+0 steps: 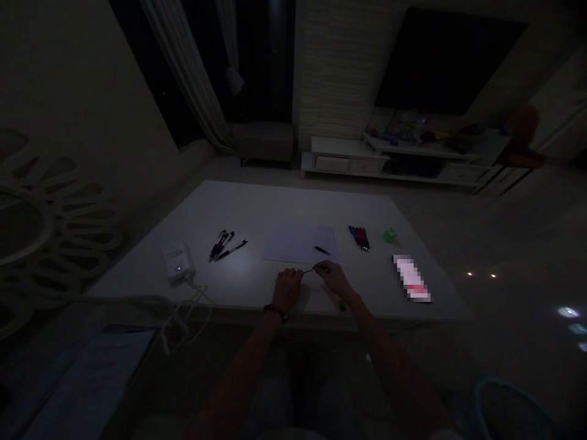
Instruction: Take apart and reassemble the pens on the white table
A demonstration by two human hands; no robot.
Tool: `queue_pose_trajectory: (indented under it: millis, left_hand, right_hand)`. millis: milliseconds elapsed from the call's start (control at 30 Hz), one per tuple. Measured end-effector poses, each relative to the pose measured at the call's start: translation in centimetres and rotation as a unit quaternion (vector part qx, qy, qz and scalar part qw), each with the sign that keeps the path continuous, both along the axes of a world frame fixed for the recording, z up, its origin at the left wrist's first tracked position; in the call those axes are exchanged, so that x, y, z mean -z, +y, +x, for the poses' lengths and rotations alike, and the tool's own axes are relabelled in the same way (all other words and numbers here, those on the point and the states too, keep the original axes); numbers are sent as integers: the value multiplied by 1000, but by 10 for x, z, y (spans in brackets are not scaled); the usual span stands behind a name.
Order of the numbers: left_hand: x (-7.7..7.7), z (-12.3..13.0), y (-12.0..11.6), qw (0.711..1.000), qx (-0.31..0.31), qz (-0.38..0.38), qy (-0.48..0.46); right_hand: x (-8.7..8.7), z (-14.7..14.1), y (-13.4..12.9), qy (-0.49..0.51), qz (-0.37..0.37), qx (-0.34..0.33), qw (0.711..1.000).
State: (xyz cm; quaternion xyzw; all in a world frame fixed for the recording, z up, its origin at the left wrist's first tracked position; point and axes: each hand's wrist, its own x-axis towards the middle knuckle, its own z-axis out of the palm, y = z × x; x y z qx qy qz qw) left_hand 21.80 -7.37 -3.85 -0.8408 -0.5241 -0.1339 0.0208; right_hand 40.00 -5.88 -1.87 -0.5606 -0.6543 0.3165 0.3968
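A thin, dark, rod-like piece [309,271] spans the short gap between the two hands, just above the near part of the white rectangular table [298,205]. The left hand [288,286], with a dark band [275,313] at its wrist, pinches one end; the right hand [334,277] pinches the other. Both ends vanish behind the fingers, and the gloom hides whether the piece is a refill or some other part.

Just beyond the hands, a short black pen-like piece [321,250] lies on a white sheet of paper [293,241], whose faint lines cannot be read. A small dark-and-yellowish object [342,304], partly covered by the right forearm, is too dim to identify.

Left of the paper lie several black-and-pale pens [222,245], overlapping, hard to count. Right of it sit a tight row of dark and red pens [359,238], a small translucent green object [389,235] of unclear shape, and a phone [413,278] with its bright screen pixelated.
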Motion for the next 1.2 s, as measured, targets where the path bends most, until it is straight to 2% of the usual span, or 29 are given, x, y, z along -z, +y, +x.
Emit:
queue_pose_trajectory:
  millis: [333, 500, 600, 667, 800, 900, 1033, 1200]
  left_hand:
    - [1, 0, 0, 1000, 13, 4, 0]
    - [1, 0, 0, 1000, 19, -11, 6]
    - [-1, 0, 0, 1000, 16, -15, 9]
    - [-1, 0, 0, 1000, 19, -16, 8]
    - [1, 0, 0, 1000, 16, -22, 5]
    - [2, 0, 1, 1000, 8, -20, 5]
    - [2, 0, 1, 1000, 11, -11, 3]
    - [0, 0, 1, 1000, 10, -11, 4]
  right_hand:
    - [0, -6, -1, 2, -6, -13, 1000]
    - [3, -18, 1, 7, -31, -71, 997]
    - [5, -6, 6, 8, -40, -82, 996]
    - [8, 9, 16, -33, -30, -34, 998]
    - [14, 28, 46, -155, 25, 133, 979]
    - [18, 25, 65, -210, 44, 165, 963]
    - [20, 22, 67, -209, 23, 156, 965]
    - [15, 38, 27, -69, 44, 44, 996]
